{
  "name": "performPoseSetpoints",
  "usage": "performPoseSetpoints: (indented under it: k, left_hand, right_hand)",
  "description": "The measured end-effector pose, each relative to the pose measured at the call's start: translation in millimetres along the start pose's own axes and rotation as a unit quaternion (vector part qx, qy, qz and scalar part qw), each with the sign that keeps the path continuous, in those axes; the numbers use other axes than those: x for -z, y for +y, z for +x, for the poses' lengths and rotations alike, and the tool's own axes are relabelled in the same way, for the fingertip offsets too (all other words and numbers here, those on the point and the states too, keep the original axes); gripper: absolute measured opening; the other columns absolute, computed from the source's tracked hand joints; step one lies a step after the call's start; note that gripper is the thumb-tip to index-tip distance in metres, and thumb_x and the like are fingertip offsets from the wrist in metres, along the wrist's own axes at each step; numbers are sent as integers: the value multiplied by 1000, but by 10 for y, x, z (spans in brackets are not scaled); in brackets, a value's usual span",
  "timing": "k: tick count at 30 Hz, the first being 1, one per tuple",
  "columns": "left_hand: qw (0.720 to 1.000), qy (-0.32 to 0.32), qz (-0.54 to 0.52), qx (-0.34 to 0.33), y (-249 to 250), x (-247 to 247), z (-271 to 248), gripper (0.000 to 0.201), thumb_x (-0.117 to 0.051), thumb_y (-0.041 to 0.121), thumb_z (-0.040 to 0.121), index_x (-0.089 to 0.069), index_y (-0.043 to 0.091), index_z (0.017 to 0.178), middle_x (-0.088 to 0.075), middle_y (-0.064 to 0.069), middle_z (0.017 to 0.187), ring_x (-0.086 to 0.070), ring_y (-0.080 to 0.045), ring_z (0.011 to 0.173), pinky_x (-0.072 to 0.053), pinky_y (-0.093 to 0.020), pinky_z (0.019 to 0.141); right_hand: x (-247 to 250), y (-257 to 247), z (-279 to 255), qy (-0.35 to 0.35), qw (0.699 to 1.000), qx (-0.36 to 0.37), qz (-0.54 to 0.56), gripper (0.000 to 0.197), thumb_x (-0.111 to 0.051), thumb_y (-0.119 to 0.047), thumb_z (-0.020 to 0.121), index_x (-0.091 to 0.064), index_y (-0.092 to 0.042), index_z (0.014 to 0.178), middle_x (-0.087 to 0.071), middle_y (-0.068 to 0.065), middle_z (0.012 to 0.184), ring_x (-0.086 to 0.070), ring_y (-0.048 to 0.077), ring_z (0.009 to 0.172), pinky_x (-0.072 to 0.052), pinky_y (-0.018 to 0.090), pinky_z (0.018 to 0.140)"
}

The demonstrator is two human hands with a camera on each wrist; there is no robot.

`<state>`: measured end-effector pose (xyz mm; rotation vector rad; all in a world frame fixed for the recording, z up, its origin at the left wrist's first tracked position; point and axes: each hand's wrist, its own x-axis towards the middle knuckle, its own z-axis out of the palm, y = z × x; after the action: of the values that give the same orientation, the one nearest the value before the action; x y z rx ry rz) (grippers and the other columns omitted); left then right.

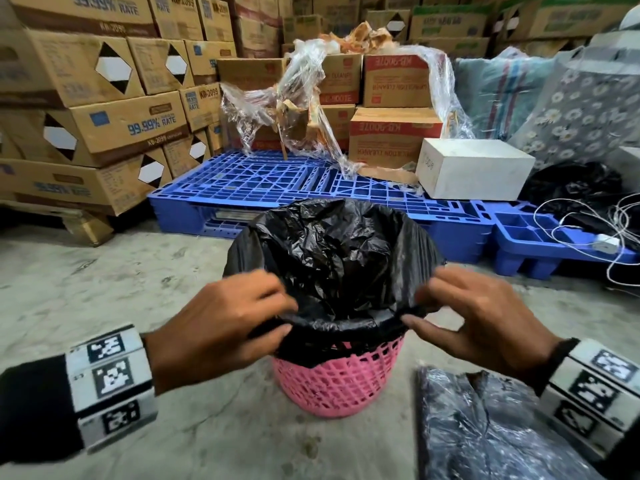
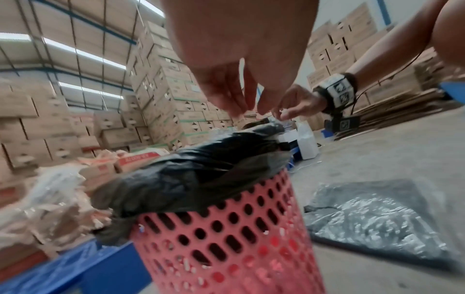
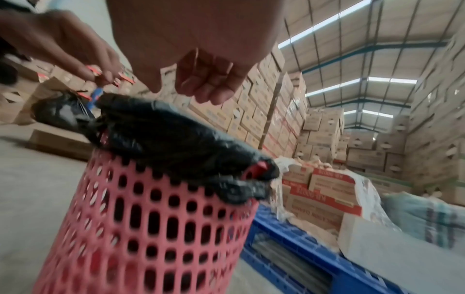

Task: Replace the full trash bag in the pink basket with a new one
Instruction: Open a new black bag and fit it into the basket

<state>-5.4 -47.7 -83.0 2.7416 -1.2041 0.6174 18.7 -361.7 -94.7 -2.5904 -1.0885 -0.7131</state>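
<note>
Left hand (image 1: 221, 317): nearest the head camera, low at left. Thumb and fingers curl over and pinch the near left edge of the black trash bag (image 1: 339, 258). A marker band (image 1: 110, 386) wraps the wrist, above a dark sleeve (image 1: 31, 410).

Right hand (image 1: 481, 317): low at right. Fingertips and thumb pinch the near right edge of the same bag; a matching marker band (image 1: 595, 389) on the wrist. In the wrist views both hands are blurred and the pinch cannot be made out.

Black trash bag: sits inside the pink basket (image 1: 339, 382), mouth open, crumpled plastic inside. Its rim is folded over the top of the basket; the far side stands higher than the near side.

Pink basket: perforated plastic, upright on the concrete floor (image 1: 104, 292), between the two hands and just in front of the blue pallet (image 1: 277, 181).

Flat dark plastic sheet (image 1: 485, 427): shiny, lying on the floor just right of the basket, below the right wrist. Whether it is a bag cannot be told.

Blue pallet: carries red-and-brown cartons (image 1: 394, 133), loose clear wrap (image 1: 298, 98) and a white box (image 1: 474, 168).

Stacked brown cartons (image 1: 97, 98): fill the left side and the back.

White cords (image 1: 588, 230): at far right, over the pallet edge.
</note>
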Motion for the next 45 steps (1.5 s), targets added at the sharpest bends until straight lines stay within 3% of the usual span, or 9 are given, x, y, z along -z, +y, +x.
performPoseSetpoints:
  k: [4,9,14,19,23,27,34,42,45]
  left_hand:
    - [989,-133,45,48,-267,-89,123,60,-48,65,76,-59,22,117,-65,-1,114,-50,-17,111,-33,-32,93]
    - [985,-160,72,0,-176,-21,58,38,-48,59,82,-56,24,71,-64,5,66,-62,-17,65,-47,-30,57]
    - [977,-201,-28,-70,120,151,-128,42,-40,65,87,-50,28,70,-57,9,67,-51,-9,65,-36,-22,59]
    - [987,-122,-91,-43,-6,209,-96,42,-39,53,93,-67,22,91,-65,5,92,-57,-14,87,-44,-32,73]
    - [977,-107,-63,171,-444,-17,-11,75,-14,72,83,-52,26,128,-49,-3,139,-39,-18,130,-33,-39,106]
    - [918,-188,-127,325,-605,-288,76,86,-8,77,77,-12,29,148,-2,-5,161,2,-18,147,-5,-39,120]
    - [905,-173,-183,344,-596,-406,0,68,-22,67,86,-13,37,147,11,1,160,6,-14,146,-5,-35,119]
    - [896,-168,-228,341,-559,-342,-4,62,-21,66,79,-37,44,135,17,11,158,10,-5,145,-10,-35,116]
    - [897,-179,-219,338,-558,-330,6,56,-30,60,79,-64,17,74,18,10,158,10,0,143,-19,-32,111]
  right_hand:
    - [-56,-135,260,-129,991,28,9,54,-56,-57,79,-59,-20,118,-66,0,106,-61,16,93,-51,35,82]
    - [4,-197,277,-243,968,50,47,27,-56,-50,84,-61,-23,84,-66,-4,78,-61,17,70,-50,37,63]
    - [311,-361,178,-363,929,34,68,35,-60,-56,75,-62,-23,89,-67,-1,80,-58,17,71,-47,34,61]
    - [455,-521,257,-432,885,-6,173,41,-62,-56,79,-66,-16,86,-67,3,75,-59,15,64,-49,32,58]
    - [494,-444,644,-404,904,-31,135,47,-58,-62,76,-65,-27,107,-73,-6,102,-67,7,91,-54,32,79]
    - [209,-474,1111,-472,881,2,-18,93,-62,-68,67,-16,-43,144,-23,-4,157,-28,16,140,-26,32,114]
    - [-1163,-583,1145,-584,807,-18,-87,104,-60,-71,67,10,-50,141,17,4,158,2,37,145,-1,66,109]
    - [-2234,-479,872,-591,804,20,-60,85,-48,-57,85,0,-28,148,19,17,156,1,37,143,-14,58,111]
    - [-2302,-495,835,-586,803,50,-98,82,-49,-52,87,3,-33,147,18,17,157,4,49,140,-11,63,110]
